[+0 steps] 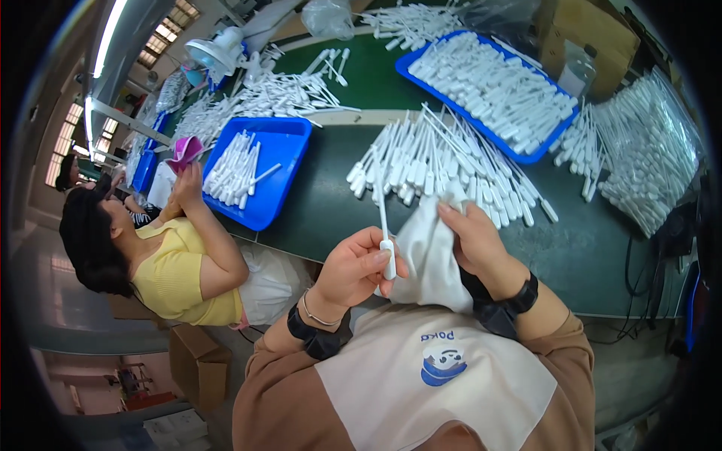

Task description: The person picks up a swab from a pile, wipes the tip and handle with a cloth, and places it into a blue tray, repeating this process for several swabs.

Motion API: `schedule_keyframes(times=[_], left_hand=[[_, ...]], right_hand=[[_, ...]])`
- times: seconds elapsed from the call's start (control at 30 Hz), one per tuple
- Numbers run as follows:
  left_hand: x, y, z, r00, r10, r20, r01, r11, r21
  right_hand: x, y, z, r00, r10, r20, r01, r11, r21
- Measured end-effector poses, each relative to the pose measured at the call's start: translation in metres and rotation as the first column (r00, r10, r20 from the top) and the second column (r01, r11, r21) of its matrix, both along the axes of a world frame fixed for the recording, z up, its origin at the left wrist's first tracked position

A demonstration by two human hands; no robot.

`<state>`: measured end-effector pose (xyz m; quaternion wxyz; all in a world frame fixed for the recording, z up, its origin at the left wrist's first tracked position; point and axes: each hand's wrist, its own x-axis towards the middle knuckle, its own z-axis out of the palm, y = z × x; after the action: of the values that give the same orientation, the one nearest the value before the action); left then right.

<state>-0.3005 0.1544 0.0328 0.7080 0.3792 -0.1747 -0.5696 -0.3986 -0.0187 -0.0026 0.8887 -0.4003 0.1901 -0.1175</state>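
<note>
Between the thumb and fingers of my left hand (352, 269) is a white plastic stick (388, 259). Its thick handle end sits in the grip, and its thin shaft points up and away from me. My right hand (475, 234) pinches a white cloth (427, 252), which hangs down beside the left fingers toward my lap. Just beyond both hands, a loose pile of similar white sticks (429, 161) lies on the dark green table (323, 177), thick ends toward me. Behind it, a blue tray (538, 156) is heaped with more sticks.
Another blue tray (274, 180) on the left holds a small batch of sticks. A clear bag (650, 150) full of sticks stands at the right, near a cardboard box (583, 37) and a clear bottle (577, 71). A co-worker in yellow (173, 259) holds a pink cloth (184, 152).
</note>
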Motion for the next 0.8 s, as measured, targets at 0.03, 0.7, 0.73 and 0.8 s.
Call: schedule_keyframes(times=[0.03, 0.7, 0.73, 0.8], left_hand=[[-0.004, 0.0, -0.002, 0.999, -0.03, -0.035, 0.028, 0.998, -0.054], [-0.006, -0.042, -0.044, 0.439, 0.05, 0.897, -0.37, 0.92, 0.129], [-0.008, -0.047, -0.046, 0.372, 0.076, 0.925, -0.36, 0.931, 0.068], [-0.008, -0.052, -0.048, 0.279, 0.156, 0.948, -0.33, 0.942, -0.058]], right_hand=[[0.0, 0.002, 0.005, 1.0, 0.007, 0.024, -0.01, 0.996, 0.094], [-0.01, 0.006, -0.023, 0.983, 0.172, 0.059, -0.124, 0.872, -0.473], [-0.011, 0.004, -0.024, 0.992, 0.107, -0.067, -0.121, 0.958, -0.261], [-0.006, 0.018, -0.016, 0.995, 0.01, 0.095, 0.013, 0.972, -0.235]])
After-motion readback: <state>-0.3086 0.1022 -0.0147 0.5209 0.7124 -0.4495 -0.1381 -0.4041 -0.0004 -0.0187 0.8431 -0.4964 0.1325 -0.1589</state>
